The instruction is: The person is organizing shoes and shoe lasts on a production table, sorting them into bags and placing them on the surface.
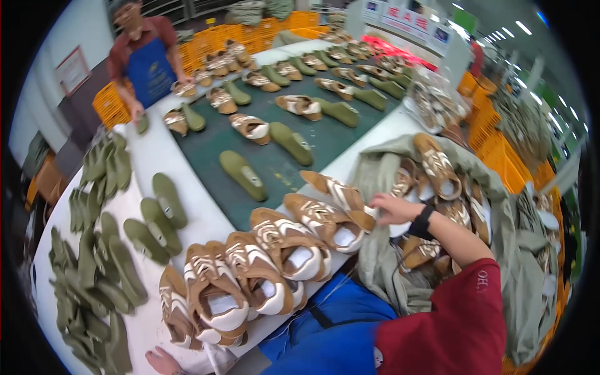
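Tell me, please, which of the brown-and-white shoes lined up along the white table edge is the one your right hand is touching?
The farthest shoe in the row, beside the grey sack; the right hand rests on its heel end, while the other shoes lie untouched.

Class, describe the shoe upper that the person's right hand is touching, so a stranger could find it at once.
Start at the green conveyor belt and follow its near edge to the row of brown-and-white shoe uppers. The shoe upper is the end one, nearest the grey sack. Alone in the row, it has the right hand on its heel end.
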### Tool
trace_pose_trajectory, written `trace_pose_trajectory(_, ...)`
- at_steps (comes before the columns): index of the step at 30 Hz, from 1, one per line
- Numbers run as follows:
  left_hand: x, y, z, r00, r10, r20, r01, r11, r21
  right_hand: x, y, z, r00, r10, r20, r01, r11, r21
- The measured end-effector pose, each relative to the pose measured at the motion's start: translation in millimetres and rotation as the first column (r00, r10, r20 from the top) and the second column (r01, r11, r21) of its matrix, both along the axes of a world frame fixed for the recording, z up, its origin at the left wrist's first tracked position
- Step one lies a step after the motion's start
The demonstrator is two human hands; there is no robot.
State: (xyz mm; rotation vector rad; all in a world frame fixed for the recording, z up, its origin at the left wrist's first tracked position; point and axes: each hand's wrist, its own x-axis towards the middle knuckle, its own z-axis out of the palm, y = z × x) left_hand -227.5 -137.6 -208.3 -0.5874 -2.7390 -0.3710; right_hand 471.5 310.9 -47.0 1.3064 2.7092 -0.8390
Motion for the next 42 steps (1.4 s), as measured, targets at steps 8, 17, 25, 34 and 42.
trace_pose_trajectory(8, 25.7, 12.1, 25.8, 0.999, 0.006, -0.051, -0.003, 0.998, 0.061, -84.8, 32.6, 148.6, 0.996, 0.022, -0.092, -0.038, 0.984, -0.175)
trace_pose_trajectory(17, 30.8, 31.3, 27.7, 0.996, 0.002, -0.090, 0.005, 0.998, 0.070, -319.6, 165.1, 179.6, 0.959, 0.255, -0.121, -0.247, 0.966, 0.079)
trace_pose_trajectory(25, 41.3, 17.6, 42.3, 0.999, 0.027, -0.034, -0.027, 1.000, 0.000, -478.6, 210.6, -13.4, 0.971, 0.165, 0.170, -0.208, 0.936, 0.282)
trace_pose_trajectory(34, 58.3, 36.6, 70.3, 0.996, 0.014, 0.091, -0.018, 0.999, 0.045, -410.9, 225.9, 10.8, 0.960, 0.190, -0.206, -0.134, 0.957, 0.256)
trace_pose_trajectory(42, 51.9, 34.3, 59.2, 0.998, 0.005, 0.055, 0.001, 0.993, -0.119, -162.9, 125.4, 206.9, 0.952, 0.250, -0.179, -0.207, 0.951, 0.230)
